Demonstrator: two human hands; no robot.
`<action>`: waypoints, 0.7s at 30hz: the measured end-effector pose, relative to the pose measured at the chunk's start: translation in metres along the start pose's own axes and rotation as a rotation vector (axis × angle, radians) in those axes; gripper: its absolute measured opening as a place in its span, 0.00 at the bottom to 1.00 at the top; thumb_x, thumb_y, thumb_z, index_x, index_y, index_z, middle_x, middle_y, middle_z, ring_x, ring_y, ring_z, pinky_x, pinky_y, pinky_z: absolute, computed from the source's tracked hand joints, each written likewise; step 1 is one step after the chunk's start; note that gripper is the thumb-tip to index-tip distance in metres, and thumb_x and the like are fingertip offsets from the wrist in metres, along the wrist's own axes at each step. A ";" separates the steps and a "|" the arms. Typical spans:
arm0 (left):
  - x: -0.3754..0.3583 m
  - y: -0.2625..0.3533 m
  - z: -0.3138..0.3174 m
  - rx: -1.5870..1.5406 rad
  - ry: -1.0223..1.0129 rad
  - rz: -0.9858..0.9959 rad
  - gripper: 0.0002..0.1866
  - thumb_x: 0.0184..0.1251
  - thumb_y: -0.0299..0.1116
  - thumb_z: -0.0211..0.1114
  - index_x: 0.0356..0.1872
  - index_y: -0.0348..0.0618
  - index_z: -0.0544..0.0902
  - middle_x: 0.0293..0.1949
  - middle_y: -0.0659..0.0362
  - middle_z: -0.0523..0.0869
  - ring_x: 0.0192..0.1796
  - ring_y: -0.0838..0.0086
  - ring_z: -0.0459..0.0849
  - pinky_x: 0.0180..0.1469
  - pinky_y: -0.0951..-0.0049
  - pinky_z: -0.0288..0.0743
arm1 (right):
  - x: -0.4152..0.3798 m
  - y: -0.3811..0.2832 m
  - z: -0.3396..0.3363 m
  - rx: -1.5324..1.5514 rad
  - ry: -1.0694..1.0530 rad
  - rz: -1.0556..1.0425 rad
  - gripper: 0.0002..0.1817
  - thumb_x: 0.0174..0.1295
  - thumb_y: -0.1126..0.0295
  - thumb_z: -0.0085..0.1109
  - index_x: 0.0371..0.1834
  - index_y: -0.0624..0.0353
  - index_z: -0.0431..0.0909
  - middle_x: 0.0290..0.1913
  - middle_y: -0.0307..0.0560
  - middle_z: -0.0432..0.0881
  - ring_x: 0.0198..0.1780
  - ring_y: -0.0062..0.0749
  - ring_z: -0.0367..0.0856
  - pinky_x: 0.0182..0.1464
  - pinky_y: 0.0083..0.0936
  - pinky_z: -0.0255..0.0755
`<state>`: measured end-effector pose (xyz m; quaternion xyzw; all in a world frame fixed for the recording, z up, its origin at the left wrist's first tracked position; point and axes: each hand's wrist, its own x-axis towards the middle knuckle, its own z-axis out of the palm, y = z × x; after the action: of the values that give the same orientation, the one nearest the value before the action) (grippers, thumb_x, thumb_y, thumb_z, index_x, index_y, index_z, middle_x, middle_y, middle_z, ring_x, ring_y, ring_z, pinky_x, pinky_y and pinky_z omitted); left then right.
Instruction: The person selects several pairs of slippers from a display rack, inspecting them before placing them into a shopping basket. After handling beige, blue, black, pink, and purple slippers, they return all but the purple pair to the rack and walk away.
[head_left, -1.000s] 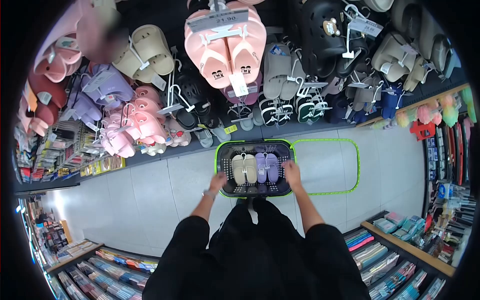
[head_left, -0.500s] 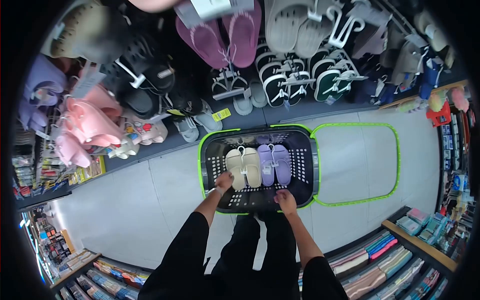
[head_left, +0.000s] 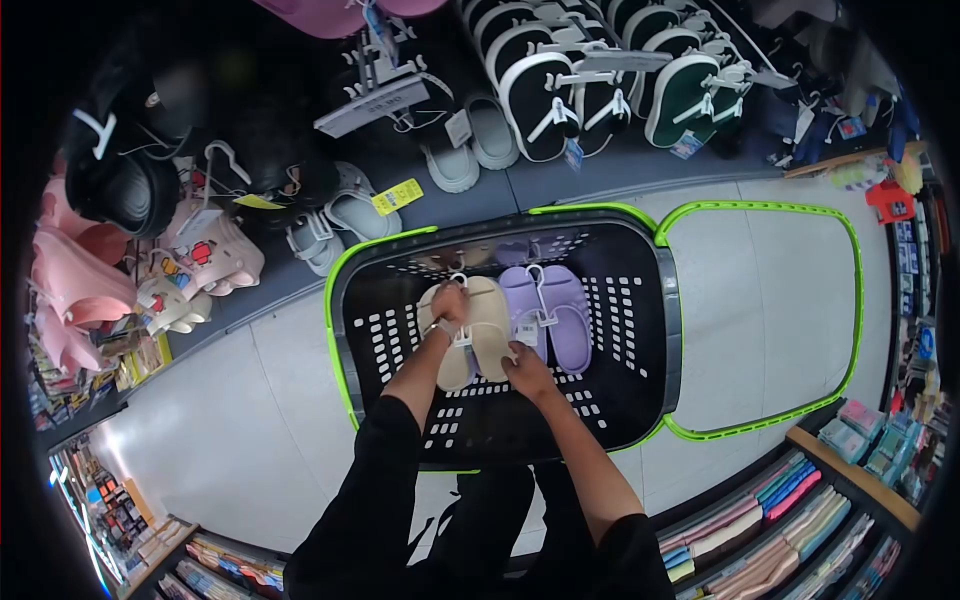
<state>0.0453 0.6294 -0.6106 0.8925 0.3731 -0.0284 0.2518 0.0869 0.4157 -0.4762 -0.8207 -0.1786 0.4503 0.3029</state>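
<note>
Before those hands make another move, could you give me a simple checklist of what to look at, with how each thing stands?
1. Green handle folded aside, off the opening of the basket: ok.
2. Beige slippers and purple slippers both inside, side by side: ok.
3. Left hand at the beige pair: ok, over the left slipper's upper part.
4. Left hand's grip secure: cannot tell, the fingers are mostly hidden.
5. Right hand firmly holding a slipper: cannot tell; its fingertips are at the beige pair's right edge.
6. Right hand well away from the purple pair: not ok, it's right at the nearer slipper's lower end.
</note>
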 end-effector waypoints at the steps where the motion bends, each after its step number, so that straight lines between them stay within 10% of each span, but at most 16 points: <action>1: -0.004 0.002 -0.004 0.006 0.009 -0.005 0.10 0.59 0.36 0.57 0.35 0.41 0.81 0.31 0.47 0.82 0.37 0.55 0.82 0.42 0.57 0.75 | 0.001 -0.004 -0.002 0.001 -0.005 -0.011 0.27 0.59 0.62 0.53 0.59 0.67 0.68 0.54 0.65 0.75 0.54 0.50 0.76 0.58 0.34 0.68; 11: -0.128 0.112 -0.225 -0.505 0.311 0.127 0.06 0.64 0.28 0.57 0.36 0.35 0.75 0.33 0.47 0.78 0.37 0.52 0.78 0.40 0.61 0.71 | -0.050 -0.044 -0.034 0.080 0.260 -0.090 0.36 0.55 0.72 0.56 0.68 0.66 0.54 0.63 0.64 0.65 0.62 0.49 0.69 0.62 0.32 0.65; 21: -0.233 0.237 -0.519 -0.508 0.507 0.306 0.06 0.60 0.24 0.60 0.36 0.34 0.77 0.37 0.49 0.79 0.41 0.53 0.78 0.43 0.62 0.72 | -0.225 -0.312 -0.153 0.141 0.224 -0.567 0.36 0.56 0.72 0.57 0.69 0.63 0.54 0.63 0.57 0.67 0.63 0.40 0.67 0.63 0.29 0.61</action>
<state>-0.0323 0.5809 -0.0017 0.8258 0.2810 0.3242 0.3659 0.0910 0.4717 -0.0661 -0.7597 -0.3341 0.2659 0.4904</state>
